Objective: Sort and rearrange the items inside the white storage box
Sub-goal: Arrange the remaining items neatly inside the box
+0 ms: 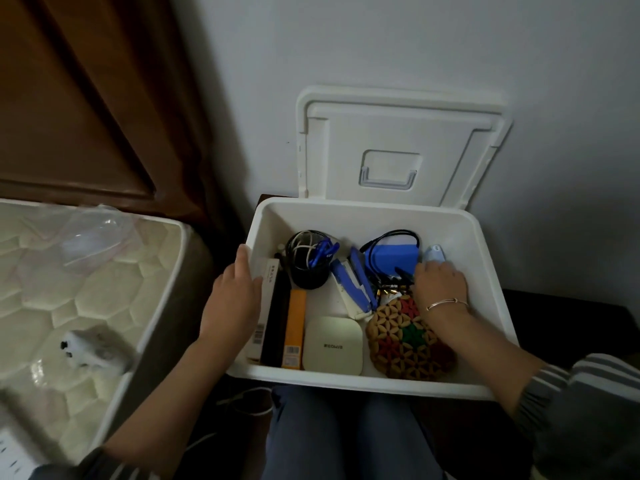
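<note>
A pale wall backs the scene, with a dark wooden panel to the left and a quilted mattress beside the person's knees. The white storage box sits in front of the lap, its lid propped upright against the wall.

The left hand grips the box's left wall, fingers curled over the rim and lying against a tall white carton that stands along that side. The right hand reaches down into the back right corner, palm down, fingers bent among small loose bits; whether it has closed on anything I cannot tell, since the fingertips are hidden.

Several risks follow, as I judge it. A black cable loops around the blue battery pack just beside that hand — lifting one item could drag the cord and tip the black pen cup, which stands upright and full. The small brass-coloured pieces near the fingers could scatter under the woven bead mat. The blue and white stapler leans loosely and may slide. The lid only rests on the wall — a jolt to the box could bring it down on the wrists.
</note>
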The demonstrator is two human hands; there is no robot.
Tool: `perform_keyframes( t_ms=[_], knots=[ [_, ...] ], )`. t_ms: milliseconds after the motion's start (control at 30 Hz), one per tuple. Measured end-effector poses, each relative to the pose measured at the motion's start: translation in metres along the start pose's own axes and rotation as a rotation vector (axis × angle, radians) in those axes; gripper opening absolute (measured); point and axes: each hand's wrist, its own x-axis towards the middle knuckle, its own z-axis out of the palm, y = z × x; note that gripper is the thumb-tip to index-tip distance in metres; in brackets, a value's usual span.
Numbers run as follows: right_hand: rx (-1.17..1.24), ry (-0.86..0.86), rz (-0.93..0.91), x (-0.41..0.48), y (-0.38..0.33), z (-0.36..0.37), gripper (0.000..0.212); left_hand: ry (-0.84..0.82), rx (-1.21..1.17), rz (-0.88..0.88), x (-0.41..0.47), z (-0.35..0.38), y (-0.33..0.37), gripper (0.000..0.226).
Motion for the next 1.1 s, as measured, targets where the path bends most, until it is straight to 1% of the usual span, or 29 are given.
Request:
perform_keyframes(
  t_ms=[100, 167, 233, 267, 367, 433, 500, 567, 667, 733, 800, 867, 933, 967, 1000, 1033, 1100],
  knots=[
    [0.120, 0.087, -0.079, -0.002, -0.008, -0.009, 0.028, 0.019, -0.025, 0.013, 0.002, 0.000, -0.004, 0.058],
    [0.291, 0.074, -0.162, -0.002, -0.024, -0.016, 0.032, 0.031, -0.023, 0.011, 0.002, 0.000, -0.005, 0.058],
    [0.429, -0.032, -0.174, -0.002, -0.045, -0.020, 0.043, 0.034, -0.009, 0.008, 0.001, 0.001, -0.005, 0.057],
    [0.450, -0.097, -0.165, -0.001, -0.055, -0.020, 0.051, 0.037, 0.004, 0.011, 0.001, 0.001, -0.005, 0.058],
    [0.399, -0.215, -0.127, 0.004, -0.078, -0.016, 0.069, 0.041, 0.024, 0.013, 0.001, 0.001, -0.006, 0.060],
    [0.381, -0.251, -0.085, 0.006, -0.084, -0.012, 0.072, 0.043, 0.018, 0.012, 0.000, 0.000, -0.007, 0.061],
    [0.364, -0.251, -0.040, 0.007, -0.087, -0.009, 0.065, 0.041, 0.010, 0.016, 0.000, 0.000, -0.007, 0.060],
    [0.374, -0.247, -0.017, 0.007, -0.088, -0.009, 0.053, 0.039, 0.005, 0.017, 0.001, 0.000, -0.007, 0.059],
    [0.424, -0.310, 0.004, 0.012, -0.084, -0.018, 0.035, 0.038, -0.003, 0.016, 0.001, 0.002, -0.010, 0.060],
    [0.487, -0.402, 0.025, 0.015, -0.073, -0.027, 0.038, 0.031, -0.008, 0.011, 0.001, 0.001, -0.009, 0.060],
    [0.693, -0.509, 0.072, 0.014, -0.055, -0.037, 0.039, 0.028, -0.004, -0.001, 0.000, 0.000, -0.008, 0.058],
    [1.023, -0.576, 0.141, 0.008, -0.034, -0.047, 0.030, 0.079, 0.096, 0.000, -0.002, -0.002, -0.005, 0.054],
    [1.241, -0.595, 0.181, -0.002, -0.016, -0.055, 0.018, 0.180, 0.255, 0.077, -0.004, 0.000, 0.002, 0.050],
    [1.314, -0.606, 0.181, -0.006, -0.008, -0.057, 0.016, 0.211, 0.285, 0.142, -0.003, 0.002, 0.010, 0.049],
    [1.378, -0.610, 0.173, -0.010, -0.002, -0.057, 0.018, 0.193, 0.289, 0.220, -0.003, 0.007, 0.021, 0.046],
    [1.435, -0.605, 0.164, -0.014, 0.002, -0.056, 0.021, 0.123, 0.280, 0.306, -0.003, 0.014, 0.032, 0.043],
    [1.536, -0.576, 0.171, -0.018, 0.007, -0.051, 0.022, -0.083, 0.281, 0.434, -0.003, 0.037, 0.056, 0.036]
  ],
)
